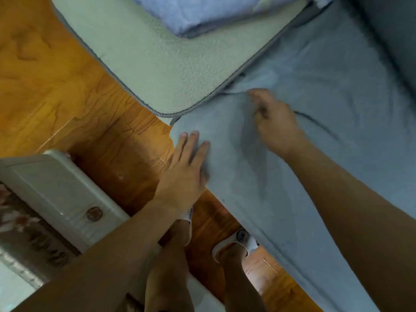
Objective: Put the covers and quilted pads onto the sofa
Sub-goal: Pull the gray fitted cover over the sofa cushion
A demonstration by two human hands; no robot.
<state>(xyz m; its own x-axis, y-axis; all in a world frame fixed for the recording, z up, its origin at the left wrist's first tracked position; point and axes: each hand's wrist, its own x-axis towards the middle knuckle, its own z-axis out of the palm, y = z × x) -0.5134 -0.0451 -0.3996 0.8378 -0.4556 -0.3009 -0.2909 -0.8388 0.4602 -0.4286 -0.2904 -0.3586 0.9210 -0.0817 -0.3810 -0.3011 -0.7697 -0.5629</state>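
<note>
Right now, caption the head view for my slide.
Left hand presses the blue cover flat while right hand pinches it.

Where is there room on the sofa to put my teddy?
Bare blue cover lies free past the right hand, toward the backrest. The cream pad is free below the folded blanket. The corner by both hands is crowded.
</note>
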